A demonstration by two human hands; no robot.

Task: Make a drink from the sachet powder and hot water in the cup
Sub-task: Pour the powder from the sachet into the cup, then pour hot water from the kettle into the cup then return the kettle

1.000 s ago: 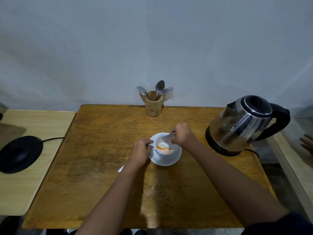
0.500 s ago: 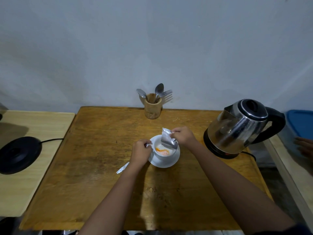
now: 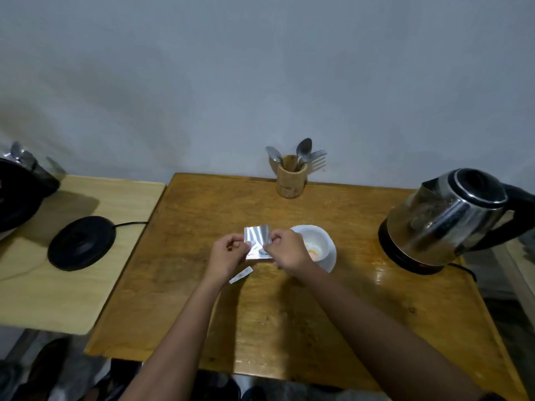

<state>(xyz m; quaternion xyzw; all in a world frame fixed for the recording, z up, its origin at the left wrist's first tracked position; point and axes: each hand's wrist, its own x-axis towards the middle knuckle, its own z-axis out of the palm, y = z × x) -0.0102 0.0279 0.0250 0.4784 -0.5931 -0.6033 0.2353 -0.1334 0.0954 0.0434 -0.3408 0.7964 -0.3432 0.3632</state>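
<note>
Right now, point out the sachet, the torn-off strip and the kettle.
sachet (image 3: 258, 238): head view, on its silver upper face between the hands.
torn-off strip (image 3: 241, 275): head view, middle of the strip lying on the table.
kettle (image 3: 443, 221): head view, on its steel body.

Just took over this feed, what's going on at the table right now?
A person holds a silver sachet between the left hand and right hand, just left of the white cup on its saucer. Orange powder sits in the cup. A torn strip lies on the table; the kettle stands untouched at right.
</note>
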